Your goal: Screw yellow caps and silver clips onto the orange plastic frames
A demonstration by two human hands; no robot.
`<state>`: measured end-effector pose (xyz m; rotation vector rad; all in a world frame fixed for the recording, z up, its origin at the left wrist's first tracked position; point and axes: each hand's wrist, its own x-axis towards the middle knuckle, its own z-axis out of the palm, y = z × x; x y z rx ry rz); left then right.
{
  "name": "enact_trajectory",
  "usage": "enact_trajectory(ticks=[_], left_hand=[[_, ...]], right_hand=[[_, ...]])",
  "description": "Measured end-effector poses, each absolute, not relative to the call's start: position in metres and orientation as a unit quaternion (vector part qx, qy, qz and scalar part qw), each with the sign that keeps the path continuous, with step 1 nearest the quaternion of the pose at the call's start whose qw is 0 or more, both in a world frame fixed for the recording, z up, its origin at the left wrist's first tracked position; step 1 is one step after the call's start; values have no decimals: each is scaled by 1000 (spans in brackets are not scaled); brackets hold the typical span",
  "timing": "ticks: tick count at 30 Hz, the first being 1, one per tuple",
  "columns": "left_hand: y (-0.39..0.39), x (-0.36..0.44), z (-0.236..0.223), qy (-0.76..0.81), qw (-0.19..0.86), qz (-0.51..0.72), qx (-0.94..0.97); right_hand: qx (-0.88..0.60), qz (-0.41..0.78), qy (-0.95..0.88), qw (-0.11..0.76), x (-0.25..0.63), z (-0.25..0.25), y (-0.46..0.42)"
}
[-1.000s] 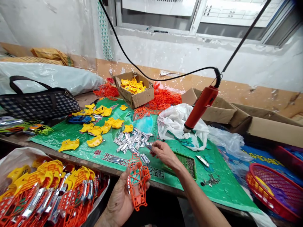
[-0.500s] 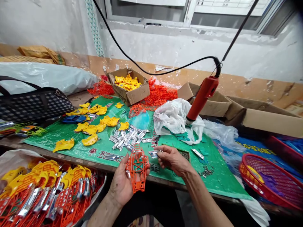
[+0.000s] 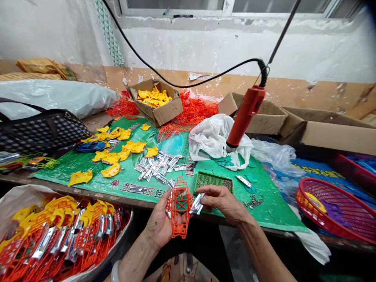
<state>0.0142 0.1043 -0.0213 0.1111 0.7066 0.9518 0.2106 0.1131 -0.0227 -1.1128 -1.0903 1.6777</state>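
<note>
My left hand (image 3: pixel 159 222) holds an orange plastic lattice frame (image 3: pixel 180 228) upright over the table's front edge, fingers behind it. A shiny silver strip also shows at the frame's left side, against my fingers. Pinched in my right hand (image 3: pixel 226 203) is a shiny silver plastic part (image 3: pixel 197 203), close to the frame's right side; whether the two touch I cannot tell. Behind my hands lies a pile of similar silver parts (image 3: pixel 157 167). A green tray (image 3: pixel 199 176) of small screws sits just beyond my right hand.
A red electric screwdriver (image 3: pixel 246 115) hangs over a white plastic bag (image 3: pixel 205 135). Yellow parts (image 3: pixel 136 147) lie at the left, and more fill a cardboard box (image 3: pixel 169 111). A sack (image 3: pixel 123 231) of joined pieces stands front left; a red basket (image 3: pixel 311 196) is at right.
My right hand has brought the silver part down and closer to the frame's right side, uncovering the green tray. The view has shifted slightly; the left hand still holds the frame.
</note>
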Motion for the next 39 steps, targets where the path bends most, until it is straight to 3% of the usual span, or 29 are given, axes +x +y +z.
enact_trajectory(ticks=[6,11,30,39], left_hand=[[102,24,-20,332,858,390,47],[100,33,-21,350,840,410,64],[93,30,-29,468,584,491,446],[79,6,-27,416,503,395,647]], right_hand=[[-434,670,-416,436,203,-20,107],[-422,678,-391,458,196,-21,96],[-409,668,-303,544,171,-27,80],[-419,662,-278,556,164,-29,81]])
